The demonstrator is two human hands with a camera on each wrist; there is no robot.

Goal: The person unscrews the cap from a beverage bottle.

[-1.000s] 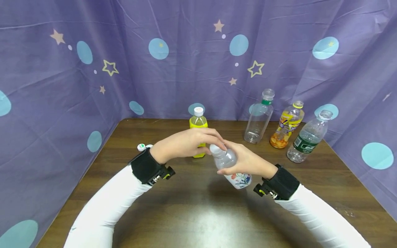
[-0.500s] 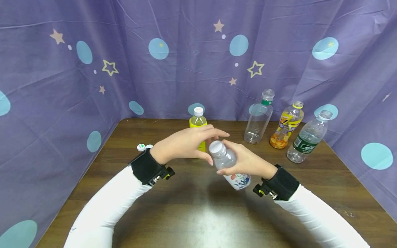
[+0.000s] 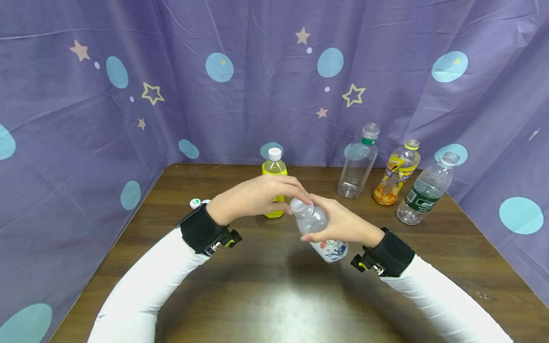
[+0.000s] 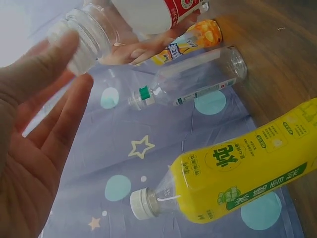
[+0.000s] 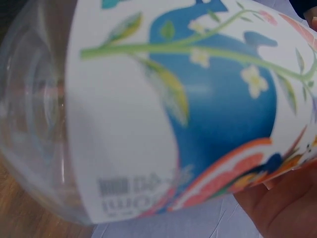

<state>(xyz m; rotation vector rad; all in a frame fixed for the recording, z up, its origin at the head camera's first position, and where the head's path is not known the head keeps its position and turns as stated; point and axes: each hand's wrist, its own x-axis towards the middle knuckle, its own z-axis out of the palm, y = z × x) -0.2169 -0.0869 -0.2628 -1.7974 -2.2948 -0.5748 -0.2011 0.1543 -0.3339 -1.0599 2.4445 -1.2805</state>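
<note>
Bottle (image 3: 317, 228) gripped by right hand (image 3: 343, 221), left hand (image 3: 257, 196) fingers at neck

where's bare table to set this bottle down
Bare wood lies along the near edge of the table, between the sleeves, and on the left front. The back right is crowded: clear bottle, orange bottle, water bottle.

Yellow bottle (image 4: 242, 178) label – Chinese print, unreadable; held bottle (image 5: 163, 114) – barcode only

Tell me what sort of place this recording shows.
Likely a staged recording booth, not a home: a purple star-print curtain walls in a wooden table, and plastic bottles stand along its back edge.
</note>
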